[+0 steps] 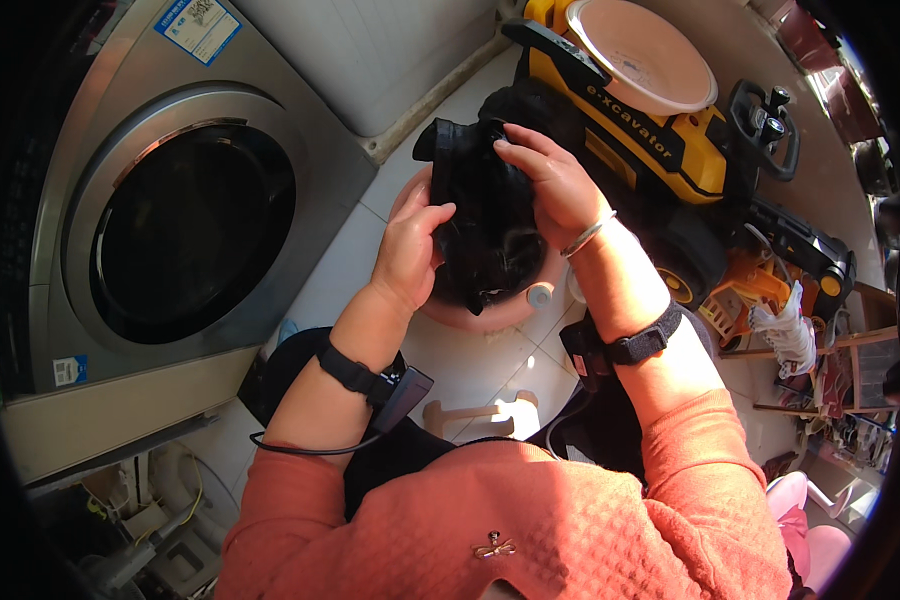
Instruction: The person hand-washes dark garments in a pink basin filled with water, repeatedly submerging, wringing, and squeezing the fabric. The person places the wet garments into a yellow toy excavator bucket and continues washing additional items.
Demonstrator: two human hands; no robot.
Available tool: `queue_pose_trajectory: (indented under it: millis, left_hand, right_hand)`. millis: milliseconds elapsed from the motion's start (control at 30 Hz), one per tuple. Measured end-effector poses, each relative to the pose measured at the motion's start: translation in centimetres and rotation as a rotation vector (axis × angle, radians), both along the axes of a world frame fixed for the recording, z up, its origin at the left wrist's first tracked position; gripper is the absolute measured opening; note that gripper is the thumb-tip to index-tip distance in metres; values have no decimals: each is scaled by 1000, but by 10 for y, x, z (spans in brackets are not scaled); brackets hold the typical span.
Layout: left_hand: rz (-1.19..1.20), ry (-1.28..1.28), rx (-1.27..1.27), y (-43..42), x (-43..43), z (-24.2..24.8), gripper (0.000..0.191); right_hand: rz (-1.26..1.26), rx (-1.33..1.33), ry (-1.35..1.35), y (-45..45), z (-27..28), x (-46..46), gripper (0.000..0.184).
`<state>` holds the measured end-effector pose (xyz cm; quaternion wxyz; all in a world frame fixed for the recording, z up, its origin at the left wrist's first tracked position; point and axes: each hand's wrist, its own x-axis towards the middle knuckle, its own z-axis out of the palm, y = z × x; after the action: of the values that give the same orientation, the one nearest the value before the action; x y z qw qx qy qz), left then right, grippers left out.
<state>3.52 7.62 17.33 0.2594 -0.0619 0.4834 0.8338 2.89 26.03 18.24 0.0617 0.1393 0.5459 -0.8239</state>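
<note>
A wet-looking black garment or cloth (487,202) is stretched between my two hands over a pink plastic basin (461,321) on the tiled floor. My left hand (412,247) grips its left edge, with the thumb on top near a band-like hem. At the upper right my right hand (547,176) pinches the cloth between thumb and fingers. Part of the cloth hangs into the basin, and its folds are too dark to make out. A round grey plug or cap (539,295) shows on the basin's lower right side.
A front-loading washing machine (319,187) stands at the left. On the right is a yellow and black toy excavator (630,127) with a pink basin (645,56) on it. A small stool (480,412) is near my lap. Shelves with shoes (840,375) stand far right.
</note>
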Motion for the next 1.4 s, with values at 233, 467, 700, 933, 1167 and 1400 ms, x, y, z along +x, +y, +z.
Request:
queue_pose_trajectory:
  millis: [233,467,700,933,1167,1400]
  left_hand:
    - [46,-44,30,-1,-2,-2,43]
    - [191,14,56,-8,-14,-1,30]
    - [-48,80,-36,3,-1,-2,40]
    - [-34,51,-132,4,-2,-14,40]
    - [22,149,-203,-5,-20,5,37]
    - [59,292,-244,-19,-42,90,26]
  right_hand:
    - [83,99,103,-2,3,7,58]
    - [48,110,163,9,20,8,57]
    - [359,114,107,-24,6,27,69]
    - [479,212,59,-9,13,34,66]
    - [316,-47,172,18,30,29,48]
    - [116,135,174,67,41,26,36]
